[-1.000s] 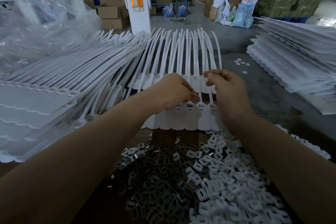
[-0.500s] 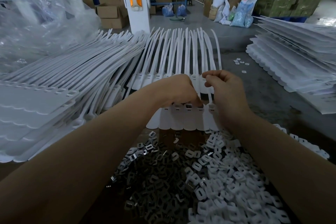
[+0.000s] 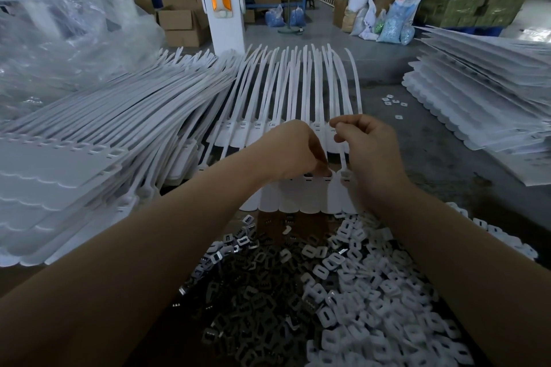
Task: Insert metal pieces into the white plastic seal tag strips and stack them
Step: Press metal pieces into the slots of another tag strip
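Change against the earlier frames: the left hand (image 3: 293, 152) is seen shifted rightward along the row of slots, its curled fingertips now pressed down at a slot nearer the strip's right end; what is pinched beneath them cannot be told. The right hand (image 3: 368, 152) is found lowered slightly, its fingers curled, thumb and forefinger held together at the top near a thin tail; whether anything is actually gripped there cannot be told. The seal tag strip (image 3: 301, 197) being worked lies flat just beyond the loose parts, its rounded tag ends toward the viewer, and appears unmoved.

Surroundings, left to right:
- Clear plastic sheeting (image 3: 59, 48), bunched, far left.
- Stacked strips (image 3: 74, 164), fanned in a large pile at the left, tails running up and right.
- White post (image 3: 220, 3) with an orange panel, behind the pile.
- Further strips (image 3: 298, 89) laid under and beyond the hands, tails pointing away.
- Metal pieces (image 3: 256, 301), a dark heap in the near centre.
- White plastic pieces (image 3: 372, 292), heaped touching the metal heap on its right.
- A few stray white pieces (image 3: 393, 101) on the grey table (image 3: 432, 158).
- A second stack (image 3: 483, 98) at the far right.

Obstruction: both forearms cross the near field, covering parts of both heaps and the strip's right end.
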### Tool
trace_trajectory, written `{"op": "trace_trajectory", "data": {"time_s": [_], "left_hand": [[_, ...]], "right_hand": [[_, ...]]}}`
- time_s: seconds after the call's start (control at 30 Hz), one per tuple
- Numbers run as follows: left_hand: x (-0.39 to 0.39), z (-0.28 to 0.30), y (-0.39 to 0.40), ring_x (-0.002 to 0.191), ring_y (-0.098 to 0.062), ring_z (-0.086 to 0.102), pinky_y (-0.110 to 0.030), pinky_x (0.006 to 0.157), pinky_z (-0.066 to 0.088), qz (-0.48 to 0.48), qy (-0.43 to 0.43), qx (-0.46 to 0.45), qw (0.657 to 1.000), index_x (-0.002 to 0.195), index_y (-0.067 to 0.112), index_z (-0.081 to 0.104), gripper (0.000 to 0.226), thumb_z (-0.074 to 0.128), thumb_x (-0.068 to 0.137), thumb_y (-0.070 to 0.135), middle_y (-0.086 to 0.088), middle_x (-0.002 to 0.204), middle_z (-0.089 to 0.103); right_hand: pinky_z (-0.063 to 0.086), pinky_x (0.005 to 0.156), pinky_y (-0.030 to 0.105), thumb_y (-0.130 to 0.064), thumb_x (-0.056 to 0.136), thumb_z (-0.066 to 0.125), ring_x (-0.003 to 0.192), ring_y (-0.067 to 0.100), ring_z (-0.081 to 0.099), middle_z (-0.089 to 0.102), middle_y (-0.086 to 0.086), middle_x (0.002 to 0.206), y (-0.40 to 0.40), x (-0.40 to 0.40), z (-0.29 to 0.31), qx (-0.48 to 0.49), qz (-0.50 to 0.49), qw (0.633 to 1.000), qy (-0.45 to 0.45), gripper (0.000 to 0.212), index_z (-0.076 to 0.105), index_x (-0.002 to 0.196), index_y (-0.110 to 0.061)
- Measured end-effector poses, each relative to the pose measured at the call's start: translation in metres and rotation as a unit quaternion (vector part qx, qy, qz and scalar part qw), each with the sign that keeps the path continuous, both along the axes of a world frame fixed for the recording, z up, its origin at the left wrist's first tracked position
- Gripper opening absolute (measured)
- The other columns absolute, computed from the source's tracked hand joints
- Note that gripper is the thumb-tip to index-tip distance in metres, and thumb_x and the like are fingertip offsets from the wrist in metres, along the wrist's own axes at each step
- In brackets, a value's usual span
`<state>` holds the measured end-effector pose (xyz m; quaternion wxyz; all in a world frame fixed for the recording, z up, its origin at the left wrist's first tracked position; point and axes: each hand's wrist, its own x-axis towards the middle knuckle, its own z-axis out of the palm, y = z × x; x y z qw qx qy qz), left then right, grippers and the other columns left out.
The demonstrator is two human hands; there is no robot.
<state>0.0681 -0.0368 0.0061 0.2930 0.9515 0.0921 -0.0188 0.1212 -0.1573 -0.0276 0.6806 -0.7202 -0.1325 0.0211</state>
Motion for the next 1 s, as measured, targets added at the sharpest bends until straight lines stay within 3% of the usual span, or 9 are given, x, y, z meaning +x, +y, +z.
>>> {"op": "trace_trajectory", "data": {"time_s": [0.13, 0.27, 0.33, 0.47, 0.53, 0.7, 0.77, 0.87, 1.0], "left_hand": [[-0.009, -0.005, 0.005, 0.083, -0.002, 0.068, -0.019, 0.078, 0.057, -0.044, -0.055, 0.022, 0.997, 0.098, 0.024, 0.078, 0.013, 0.071, 0.089, 0.018, 0.009, 0.092, 0.075], [-0.020, -0.005, 0.009, 0.076, 0.015, 0.058, -0.003, 0.071, 0.046, -0.103, -0.085, 0.071, 0.988, 0.104, 0.027, 0.077, 0.025, 0.062, 0.093, 0.012, 0.017, 0.091, 0.070], [-0.026, -0.005, 0.010, 0.078, 0.007, 0.055, -0.008, 0.073, 0.042, -0.139, -0.093, 0.134, 0.977, 0.111, 0.031, 0.075, 0.027, 0.057, 0.096, 0.017, 0.020, 0.090, 0.059], [-0.034, -0.006, 0.009, 0.096, -0.016, 0.059, -0.038, 0.083, 0.050, -0.192, -0.102, 0.255, 0.942, 0.125, 0.032, 0.067, 0.030, 0.050, 0.100, 0.026, 0.004, 0.105, 0.061], [-0.036, -0.007, 0.009, 0.095, -0.016, 0.059, -0.038, 0.083, 0.049, -0.183, -0.110, 0.233, 0.949, 0.124, 0.032, 0.067, 0.029, 0.052, 0.100, 0.025, 0.004, 0.103, 0.061], [-0.036, -0.011, 0.013, 0.094, -0.005, 0.057, -0.010, 0.080, 0.040, -0.119, -0.096, 0.068, 0.986, 0.117, 0.027, 0.072, 0.026, 0.056, 0.099, 0.018, 0.012, 0.101, 0.060], [-0.036, -0.010, 0.013, 0.096, -0.005, 0.058, -0.013, 0.083, 0.043, -0.122, -0.096, 0.061, 0.986, 0.116, 0.028, 0.072, 0.027, 0.055, 0.099, 0.017, 0.012, 0.103, 0.061], [-0.038, -0.009, 0.010, 0.097, -0.008, 0.058, -0.024, 0.087, 0.045, -0.140, -0.104, 0.101, 0.979, 0.117, 0.030, 0.072, 0.027, 0.053, 0.100, 0.020, 0.011, 0.101, 0.058], [-0.036, -0.008, 0.006, 0.095, -0.015, 0.054, -0.029, 0.083, 0.040, -0.187, -0.140, 0.245, 0.941, 0.120, 0.031, 0.069, 0.028, 0.050, 0.100, 0.028, 0.003, 0.102, 0.062]], "right_hand": [[0.043, 0.064, 0.023, -0.011, 0.094, 0.054, 0.064, -0.016, 0.056, 0.063, -0.013, 0.080, 0.000, 0.001, 0.000, 0.004, 0.000, 1.000, -0.008, 0.019, 0.070, 0.091, -0.021], [0.041, 0.054, 0.012, -0.010, 0.094, 0.053, 0.062, -0.017, 0.055, 0.063, -0.013, 0.079, 0.001, 0.000, 0.001, 0.009, 0.002, 1.000, -0.007, 0.022, 0.069, 0.086, -0.023], [0.042, 0.054, 0.012, -0.009, 0.093, 0.053, 0.061, -0.017, 0.055, 0.063, -0.014, 0.078, 0.000, -0.001, 0.002, 0.011, 0.003, 1.000, -0.007, 0.022, 0.068, 0.085, -0.023], [0.042, 0.059, 0.015, -0.008, 0.093, 0.053, 0.063, -0.015, 0.056, 0.063, -0.013, 0.078, 0.000, -0.002, 0.003, 0.011, 0.009, 1.000, -0.009, 0.023, 0.068, 0.085, -0.022], [0.042, 0.061, 0.018, -0.008, 0.094, 0.053, 0.065, -0.012, 0.056, 0.062, -0.012, 0.078, 0.000, -0.002, 0.004, 0.011, 0.007, 1.000, -0.008, 0.023, 0.068, 0.085, -0.022], [0.041, 0.059, 0.023, -0.009, 0.093, 0.053, 0.061, -0.017, 0.054, 0.063, -0.014, 0.078, -0.001, -0.002, 0.004, 0.007, 0.005, 1.000, -0.008, 0.022, 0.069, 0.086, -0.022], [0.041, 0.059, 0.023, -0.009, 0.093, 0.053, 0.061, -0.017, 0.054, 0.063, -0.014, 0.078, -0.001, -0.002, 0.004, 0.008, 0.005, 1.000, -0.007, 0.021, 0.069, 0.085, -0.022], [0.040, 0.054, 0.019, -0.009, 0.093, 0.053, 0.060, -0.017, 0.055, 0.062, -0.016, 0.076, 0.000, -0.001, 0.004, 0.007, 0.007, 1.000, -0.004, 0.022, 0.068, 0.084, -0.023], [0.042, 0.051, 0.016, -0.009, 0.093, 0.053, 0.061, -0.016, 0.056, 0.063, -0.017, 0.073, 0.000, 0.000, 0.003, 0.006, 0.008, 1.000, -0.008, 0.022, 0.069, 0.085, -0.022]]}}
